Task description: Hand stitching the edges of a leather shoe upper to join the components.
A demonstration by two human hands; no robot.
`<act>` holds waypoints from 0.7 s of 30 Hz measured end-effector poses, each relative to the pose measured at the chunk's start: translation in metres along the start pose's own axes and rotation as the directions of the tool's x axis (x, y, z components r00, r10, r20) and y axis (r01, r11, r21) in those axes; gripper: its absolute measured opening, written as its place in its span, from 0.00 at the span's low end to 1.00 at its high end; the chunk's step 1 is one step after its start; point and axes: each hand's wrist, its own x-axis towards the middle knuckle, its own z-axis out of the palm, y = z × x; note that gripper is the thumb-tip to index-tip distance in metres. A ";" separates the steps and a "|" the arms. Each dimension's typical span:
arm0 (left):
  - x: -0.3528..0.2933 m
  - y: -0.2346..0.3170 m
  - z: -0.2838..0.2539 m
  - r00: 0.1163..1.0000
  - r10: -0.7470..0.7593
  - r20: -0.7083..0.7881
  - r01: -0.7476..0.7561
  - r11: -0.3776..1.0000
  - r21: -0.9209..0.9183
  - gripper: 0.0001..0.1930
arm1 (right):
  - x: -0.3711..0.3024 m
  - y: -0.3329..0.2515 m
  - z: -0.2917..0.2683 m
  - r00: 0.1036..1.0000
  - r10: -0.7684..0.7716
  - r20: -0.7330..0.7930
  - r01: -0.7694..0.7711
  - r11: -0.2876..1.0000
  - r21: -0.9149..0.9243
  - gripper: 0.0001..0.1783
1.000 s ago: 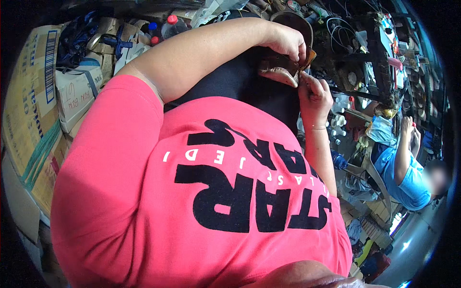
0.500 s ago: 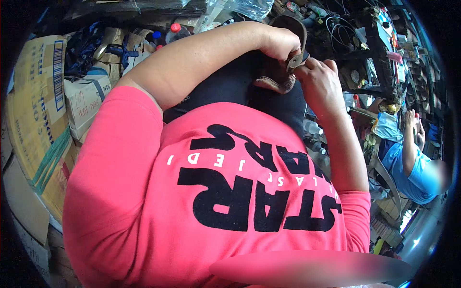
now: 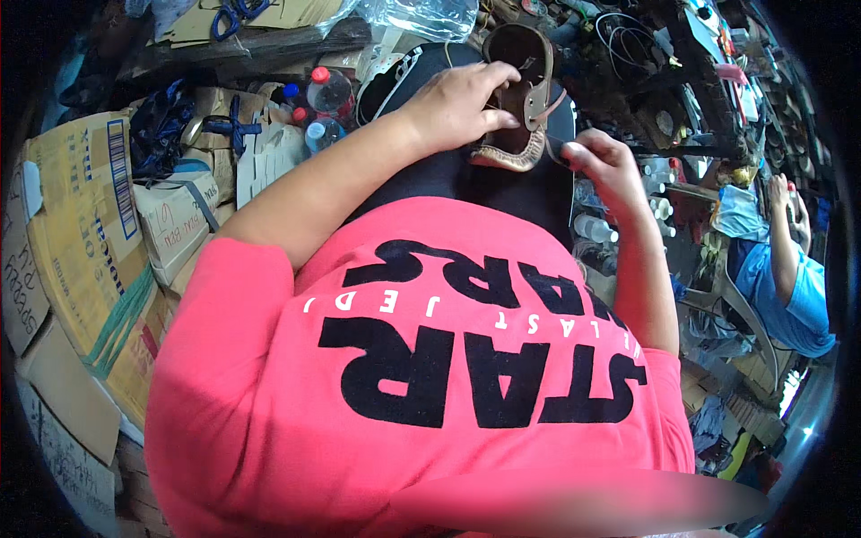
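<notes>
A brown leather shoe with whitish stitching along its toe edge rests on my dark-trousered lap, its opening upward. My left hand grips its left side, with thumb and fingers reaching over the edge into the opening. On the right side of the shoe, a pinkish-brown strap or lace sticks out near small eyelets. Just right of the shoe, my right hand is closed in a pinch on a thin dark strand that runs toward the shoe's side. Where the strand ends inside the fingers is hidden.
Cardboard boxes are stacked at left, beside capped plastic bottles. Dark-handled scissors lie at the back left. A cluttered dark rack and more bottles stand at right. Beyond sits a person in blue.
Both hands were together at the shoe's side. My left hand has shifted left onto its opening, and my right hand has drawn away from the shoe, showing the strand.
</notes>
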 end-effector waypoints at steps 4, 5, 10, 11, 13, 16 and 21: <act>-0.012 0.011 -0.029 0.976 0.007 0.217 -0.036 0.991 0.131 0.19 | -0.027 0.017 -0.026 0.975 -0.218 -0.035 0.142 0.499 0.855 0.12; -0.014 0.004 -0.031 0.971 0.096 0.219 -0.122 0.987 0.105 0.19 | -0.037 0.017 -0.032 0.987 -0.082 -0.139 0.161 0.402 0.901 0.12; -0.005 0.011 -0.038 0.937 0.157 0.313 -0.177 0.984 0.035 0.16 | -0.053 0.041 -0.060 0.925 -0.326 -0.197 0.258 0.155 0.954 0.20; -0.003 0.017 -0.045 0.922 0.084 0.378 -0.107 0.994 0.039 0.16 | -0.057 0.047 -0.056 0.961 -0.223 -0.164 0.242 0.387 0.890 0.20; -0.004 0.016 -0.055 0.911 0.016 0.412 -0.066 0.992 0.108 0.12 | -0.059 0.045 -0.051 0.992 0.059 -0.108 0.003 0.865 0.502 0.19; -0.006 -0.009 -0.068 0.998 0.031 0.052 -0.046 0.949 0.313 0.08 | -0.057 0.046 -0.015 0.977 0.071 -0.199 -0.052 0.994 0.099 0.19; 0.011 -0.026 -0.065 0.947 -0.320 -0.043 0.198 0.680 -0.706 0.16 | -0.047 0.040 0.016 0.966 0.091 -0.242 -0.177 0.916 -0.361 0.21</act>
